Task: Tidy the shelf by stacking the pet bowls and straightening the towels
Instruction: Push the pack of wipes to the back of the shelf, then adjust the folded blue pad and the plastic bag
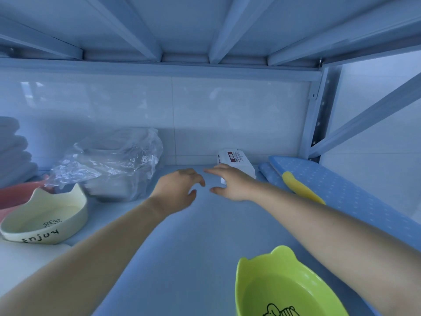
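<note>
A cream cat-ear bowl (45,218) printed "Enjoy" sits at the left of the shelf, with a pink bowl (16,193) partly hidden behind it. A green cat-ear bowl (282,286) stands at the front right, under my right forearm. Folded grey towels (13,151) are piled at the far left edge. Both my arms reach deep into the shelf. My left hand (180,188) and my right hand (230,182) hover close together near the back, fingers apart, holding nothing. The right hand is just in front of a white box (237,161).
A crumpled clear plastic bag (111,163) over a container lies at the back left. A blue dotted board (346,190) with a yellow piece (300,188) on it runs along the right side. The shelf above hangs low overhead.
</note>
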{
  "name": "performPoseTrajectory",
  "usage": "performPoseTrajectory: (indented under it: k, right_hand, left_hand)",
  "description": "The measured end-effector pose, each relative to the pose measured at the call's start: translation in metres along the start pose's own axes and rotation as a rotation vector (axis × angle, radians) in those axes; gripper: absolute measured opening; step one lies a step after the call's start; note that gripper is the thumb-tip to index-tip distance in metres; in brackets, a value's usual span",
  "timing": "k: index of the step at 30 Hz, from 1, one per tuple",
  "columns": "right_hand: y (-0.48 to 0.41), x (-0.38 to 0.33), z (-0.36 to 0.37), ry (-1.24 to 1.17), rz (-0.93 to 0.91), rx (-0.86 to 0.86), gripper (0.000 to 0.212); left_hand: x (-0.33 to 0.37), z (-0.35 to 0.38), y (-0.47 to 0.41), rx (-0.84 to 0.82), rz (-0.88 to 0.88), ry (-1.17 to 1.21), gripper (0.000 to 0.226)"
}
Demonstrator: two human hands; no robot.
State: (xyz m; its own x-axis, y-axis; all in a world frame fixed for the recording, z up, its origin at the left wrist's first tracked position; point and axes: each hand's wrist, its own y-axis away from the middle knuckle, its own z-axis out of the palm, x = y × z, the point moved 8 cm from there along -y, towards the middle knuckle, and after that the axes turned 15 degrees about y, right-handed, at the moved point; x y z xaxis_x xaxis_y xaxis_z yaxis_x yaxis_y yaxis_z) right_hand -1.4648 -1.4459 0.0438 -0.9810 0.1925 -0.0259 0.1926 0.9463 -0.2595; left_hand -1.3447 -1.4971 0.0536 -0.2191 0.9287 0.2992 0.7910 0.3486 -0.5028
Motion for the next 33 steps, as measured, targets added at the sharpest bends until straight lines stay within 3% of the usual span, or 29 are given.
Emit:
performPoseTrajectory:
  k: [12,19,24,33]
  right_hand:
    - [-0.026,-0.129,-0.058,-0.030,-0.145,0.180,0.058]
    - [-0.044,-0.189,-0.064,0.046,-0.183,0.265,0.069]
    - [-0.060,-0.213,-0.044,0.120,-0.142,0.210,0.062]
    - [-0.076,-0.220,-0.037,0.244,0.000,0.222,0.054]
  left_hand:
    - [-0.016,-0.144,0.063,0.374,0.246,-0.137,0.034]
    - [-0.096,-0.158,0.078,0.180,-0.122,-0.214,0.058]
    - [-0.125,-0.162,0.082,0.109,-0.197,-0.232,0.051]
    - [-0.128,-0.163,0.080,0.179,-0.183,-0.117,0.043]
